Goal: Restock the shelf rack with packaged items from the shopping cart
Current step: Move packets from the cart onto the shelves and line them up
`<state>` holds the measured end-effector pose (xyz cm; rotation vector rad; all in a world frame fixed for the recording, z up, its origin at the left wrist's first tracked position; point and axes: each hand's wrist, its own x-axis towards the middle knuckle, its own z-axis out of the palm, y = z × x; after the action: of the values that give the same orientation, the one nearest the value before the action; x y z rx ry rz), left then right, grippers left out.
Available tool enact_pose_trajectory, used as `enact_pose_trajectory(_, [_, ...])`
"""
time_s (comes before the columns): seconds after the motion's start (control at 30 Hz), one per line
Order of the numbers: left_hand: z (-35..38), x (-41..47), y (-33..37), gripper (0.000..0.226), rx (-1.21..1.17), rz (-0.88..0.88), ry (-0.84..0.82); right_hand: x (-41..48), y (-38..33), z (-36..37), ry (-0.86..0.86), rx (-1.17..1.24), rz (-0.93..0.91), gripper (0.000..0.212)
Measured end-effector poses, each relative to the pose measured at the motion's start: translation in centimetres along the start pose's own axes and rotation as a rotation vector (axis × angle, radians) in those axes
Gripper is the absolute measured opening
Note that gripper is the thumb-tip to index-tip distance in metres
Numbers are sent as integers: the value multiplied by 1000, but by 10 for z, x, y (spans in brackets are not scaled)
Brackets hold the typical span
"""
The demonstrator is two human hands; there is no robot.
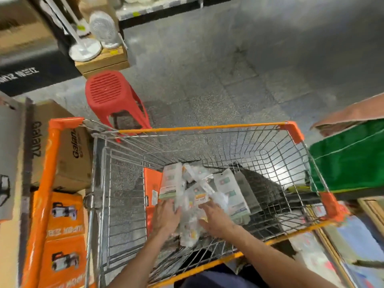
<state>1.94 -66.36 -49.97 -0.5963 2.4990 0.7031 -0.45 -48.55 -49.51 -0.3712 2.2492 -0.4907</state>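
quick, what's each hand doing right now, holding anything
Left hand: on the clear plastic packets in the wire cart, grip cannot be told.
Right hand: open, fingers spread over the same packets.

1. Left hand [166,217] and right hand [216,221] are both bare, same for the forearms [145,256] behind them, all the way to the frame edge.
2. Dark navy clothing [216,278] shows between the forearms, behind the hands. Shirt or trousers, can't tell.

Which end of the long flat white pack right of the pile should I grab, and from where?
The white pack lies face up, its near end beside the right hand. Probably best to pinch that end across its long edges, coming from above.
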Motion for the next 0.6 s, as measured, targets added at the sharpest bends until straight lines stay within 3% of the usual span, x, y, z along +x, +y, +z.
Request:
enact_pose_trajectory(0.2, [-29,-14,140,20,-89,405,-31,-77,54,-57,455,192,148,49])
enact_pose_trajectory(0.4, [5,-96,328,24,-125,995,-116,-223,141,-118,1117,380,331,35])
enact_pose_trajectory(0.53, [44,-160,408,24,-129,1237,-193,-311,184,-139,1169,454,491,53])
enact_pose_trajectory(0.6, [67,-191,441,25,-117,1297,-227,-348,214,-135,1200,452,588,48])
